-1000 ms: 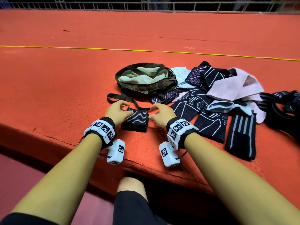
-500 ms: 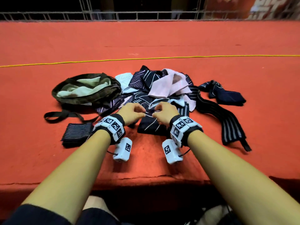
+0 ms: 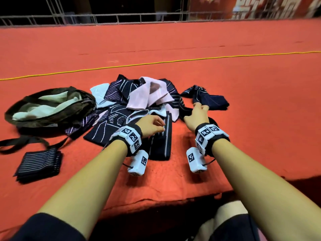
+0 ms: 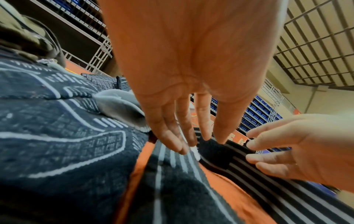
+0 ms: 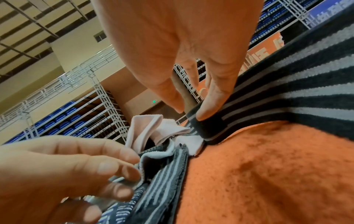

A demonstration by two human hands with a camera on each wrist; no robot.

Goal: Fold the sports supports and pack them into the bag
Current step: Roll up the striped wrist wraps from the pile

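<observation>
An open olive bag lies at the left with pale cloth inside. In front of it sits a folded black striped support. Loose supports are heaped in the middle: dark patterned sleeves, a pink one and a navy one. My left hand hovers over a flat striped band, and its fingertips touch that band. My right hand reaches further out. Its thumb and finger pinch the end of a long black striped strap.
Everything lies on an orange carpeted platform whose front edge drops off just before my knees. A yellow line crosses the carpet beyond the pile. A metal railing stands at the far side.
Both hands left the folded striped support, which now lies at the left. They moved right to the pile, and the right hand stretched out and took the long strap's end.
</observation>
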